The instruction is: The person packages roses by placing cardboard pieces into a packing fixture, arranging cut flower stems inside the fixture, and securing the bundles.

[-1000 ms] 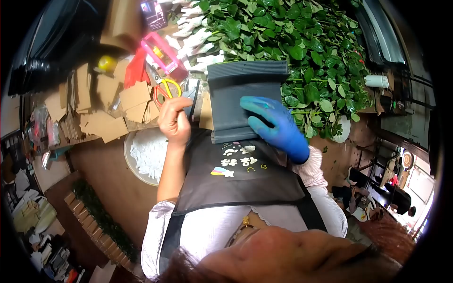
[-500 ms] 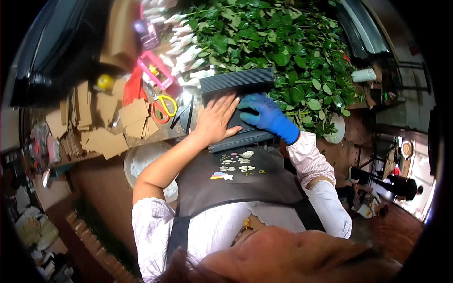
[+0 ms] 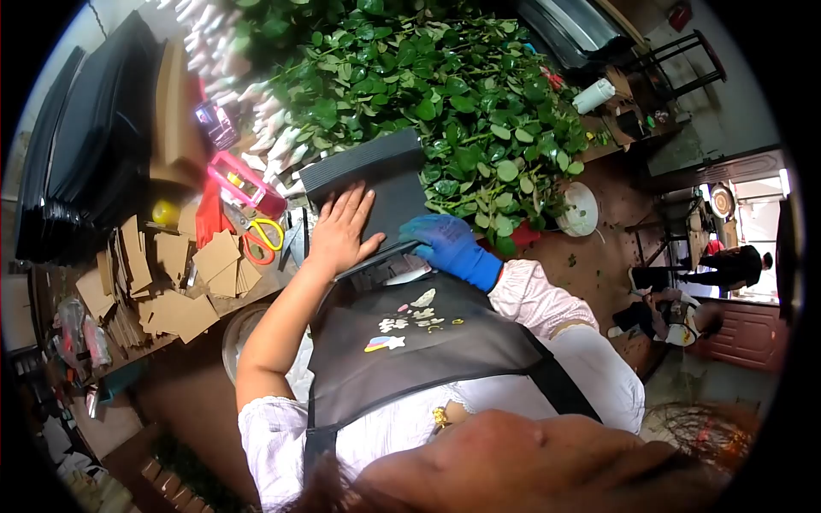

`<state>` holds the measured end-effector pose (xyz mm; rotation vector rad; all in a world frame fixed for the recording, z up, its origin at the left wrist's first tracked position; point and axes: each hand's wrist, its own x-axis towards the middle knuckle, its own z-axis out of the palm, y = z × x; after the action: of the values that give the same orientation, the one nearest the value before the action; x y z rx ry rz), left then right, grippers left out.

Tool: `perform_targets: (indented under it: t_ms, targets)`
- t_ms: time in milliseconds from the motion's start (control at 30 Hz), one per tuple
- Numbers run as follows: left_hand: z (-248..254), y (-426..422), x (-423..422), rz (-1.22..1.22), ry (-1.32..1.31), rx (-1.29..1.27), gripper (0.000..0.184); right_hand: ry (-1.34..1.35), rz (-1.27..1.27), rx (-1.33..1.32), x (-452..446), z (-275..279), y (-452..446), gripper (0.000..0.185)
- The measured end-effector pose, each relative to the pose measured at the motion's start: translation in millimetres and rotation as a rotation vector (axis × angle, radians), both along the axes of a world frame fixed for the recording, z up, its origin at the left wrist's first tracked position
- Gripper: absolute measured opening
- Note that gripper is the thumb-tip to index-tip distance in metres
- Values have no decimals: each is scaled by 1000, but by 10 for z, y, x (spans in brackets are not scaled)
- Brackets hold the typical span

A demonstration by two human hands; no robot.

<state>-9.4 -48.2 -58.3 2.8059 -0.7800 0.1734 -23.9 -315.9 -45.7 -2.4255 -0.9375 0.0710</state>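
Note:
A folded black sheet [image 3: 396, 195] with a ridged, corrugated raised side lies at the table edge in front of my apron. My bare left hand [image 3: 344, 224] rests flat on it, fingers stretched out and thumb apart. On my right hand [image 3: 453, 250] is a blue glove; its fingers bend over the sheet's near right edge and appear to grip it. The fingertips' underside is hidden. Green leafy stems [image 3: 445, 94] lie just beyond the sheet, with white-wrapped ends [image 3: 278, 141] to the left.
Scissors with red and yellow handles [image 3: 263, 241], a pink holder [image 3: 248, 184] and brown cardboard pieces [image 3: 180, 312] lie on the left. Tall black sheets [image 3: 94, 145] stand behind them. A white bucket [image 3: 579, 209] sits on the floor at right. Other people [image 3: 727, 267] are farther off.
My gloved hand has moved from the sheet's middle to its near right edge. The near ridged flap has tipped toward my apron. My left hand stays flat; the camera view has shifted.

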Motion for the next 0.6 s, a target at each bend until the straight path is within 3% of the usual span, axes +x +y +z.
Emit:
perform_targets:
  t_ms: [167,267,300,367,433,500,600]
  targets:
    - [45,-66,25,-20,-9,-33,82,11,6,31,19,91,-61,32]
    - [42,0,35,-54,11,-94,83,230,64,110,89,526,4,33]
    - [37,10,32,-51,19,-107,83,415,116,91,178,676,-42,38]
    - [43,6,37,-43,30,-131,82,765,-13,219,442,739,-274,31]
    - [69,23,29,-44,34,-165,81,509,-252,490,860,959,-258,29]
    - [99,26,35,-39,68,-161,81,198,-363,596,1417,1221,-96,28]
    - [103,30,50,-41,109,-172,81,-239,-48,315,2390,1247,390,32]
